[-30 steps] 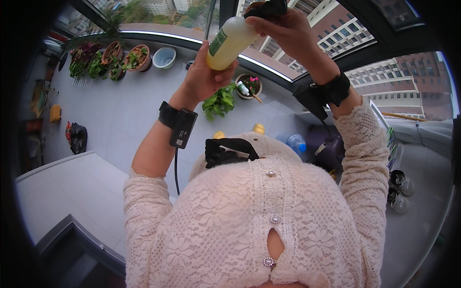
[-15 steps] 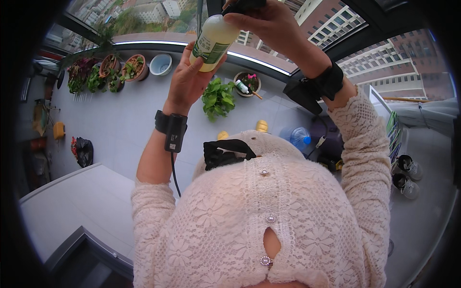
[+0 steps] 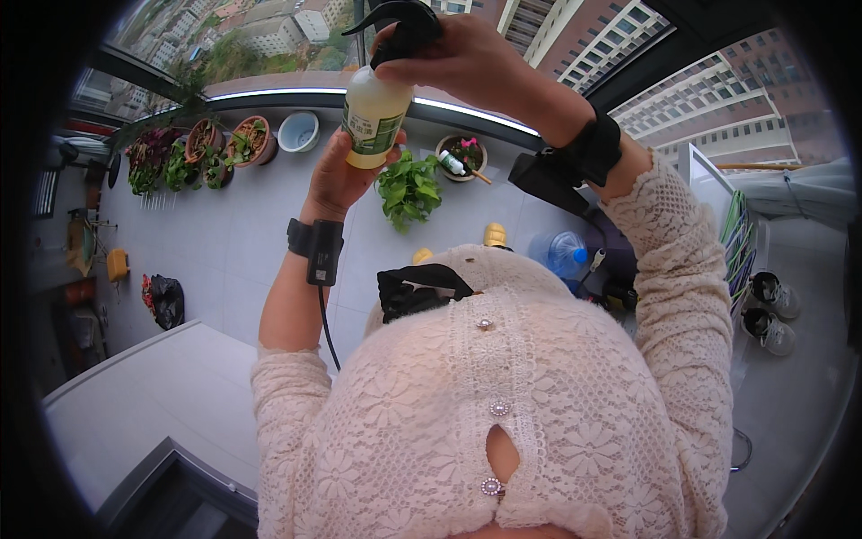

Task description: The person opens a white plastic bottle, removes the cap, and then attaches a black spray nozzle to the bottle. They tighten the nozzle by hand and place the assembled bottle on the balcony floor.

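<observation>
A spray bottle (image 3: 373,112) of yellowish liquid, with a green and pale label, is held up before the window at the top of the head view. My left hand (image 3: 341,175) is closed round its lower part from behind and below. The fingers of my right hand (image 3: 462,56) are wrapped about the black trigger head (image 3: 409,29) at the bottle's neck. The bottle leans slightly, its spray head uppermost and the nozzle pointing left. Part of the trigger is hidden behind my right fingers.
Beneath the bottle stands a leafy green plant (image 3: 409,190); a flowerpot (image 3: 479,148) with a small white bottle lies right of it. Several potted plants (image 3: 250,142) and a pale blue tub (image 3: 298,131) line the window. A large water bottle (image 3: 558,256) stands at the right.
Both hands have moved slightly down and left in the view with the spray bottle. More of its black trigger head shows now. My hold on it stays much the same.
</observation>
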`<state>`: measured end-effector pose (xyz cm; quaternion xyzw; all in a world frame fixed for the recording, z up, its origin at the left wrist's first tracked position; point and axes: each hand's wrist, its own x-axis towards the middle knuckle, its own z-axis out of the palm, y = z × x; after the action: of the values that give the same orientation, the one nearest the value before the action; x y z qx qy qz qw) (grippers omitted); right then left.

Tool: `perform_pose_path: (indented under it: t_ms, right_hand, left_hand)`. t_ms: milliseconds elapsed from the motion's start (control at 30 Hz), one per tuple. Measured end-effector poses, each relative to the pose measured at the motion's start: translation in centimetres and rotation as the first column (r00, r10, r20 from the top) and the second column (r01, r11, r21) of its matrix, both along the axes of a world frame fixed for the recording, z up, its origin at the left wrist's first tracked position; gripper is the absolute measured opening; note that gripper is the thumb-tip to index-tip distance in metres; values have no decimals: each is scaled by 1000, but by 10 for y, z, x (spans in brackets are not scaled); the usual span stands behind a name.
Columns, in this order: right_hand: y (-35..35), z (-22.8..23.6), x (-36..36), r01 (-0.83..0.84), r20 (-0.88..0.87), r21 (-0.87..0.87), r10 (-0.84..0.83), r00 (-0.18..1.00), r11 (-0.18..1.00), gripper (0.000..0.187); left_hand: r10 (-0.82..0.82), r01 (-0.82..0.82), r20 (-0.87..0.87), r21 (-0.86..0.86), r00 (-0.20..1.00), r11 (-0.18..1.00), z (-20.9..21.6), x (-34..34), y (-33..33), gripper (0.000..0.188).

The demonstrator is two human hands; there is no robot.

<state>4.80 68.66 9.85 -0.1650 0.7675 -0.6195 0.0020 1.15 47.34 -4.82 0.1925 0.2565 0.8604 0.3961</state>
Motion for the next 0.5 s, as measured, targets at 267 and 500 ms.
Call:
perform_pose_path:
  t_ms: [267,500]
  right_hand:
    - [-10,4,-5,111,46,-94,-108,993,989,17]
    - [-8,0,-11,103,21,-161,-101,995,982,16]
  left_hand:
    - [386,-413,-260,-57,885,909,17,5,11,55]
    - [496,-545,-364,-40,788,837,21,7,12,63]
